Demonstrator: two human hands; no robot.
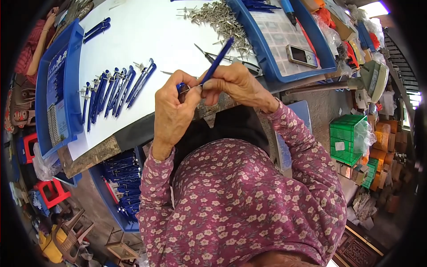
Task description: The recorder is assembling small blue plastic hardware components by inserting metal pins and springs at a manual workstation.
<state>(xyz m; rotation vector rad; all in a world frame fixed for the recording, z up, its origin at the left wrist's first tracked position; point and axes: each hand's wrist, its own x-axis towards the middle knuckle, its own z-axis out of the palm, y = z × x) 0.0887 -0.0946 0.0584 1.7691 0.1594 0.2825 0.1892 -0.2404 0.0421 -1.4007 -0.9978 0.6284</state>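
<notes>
Head view: slim blue stick, smooth and plastic-looking, slants upward at the near edge of the white surface. Right grip pinches its lower end, thumb to finger; left grip closes beside it on a small blue piece, mostly hidden. Metal-ended sticks lie in a row, seemingly finished; spiky, shiny metal pieces, heaped loose, look unused.

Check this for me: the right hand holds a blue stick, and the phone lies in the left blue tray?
Wrong tray: the head view shows the phone in the right blue tray. The right hand does hold a blue stick.
</notes>
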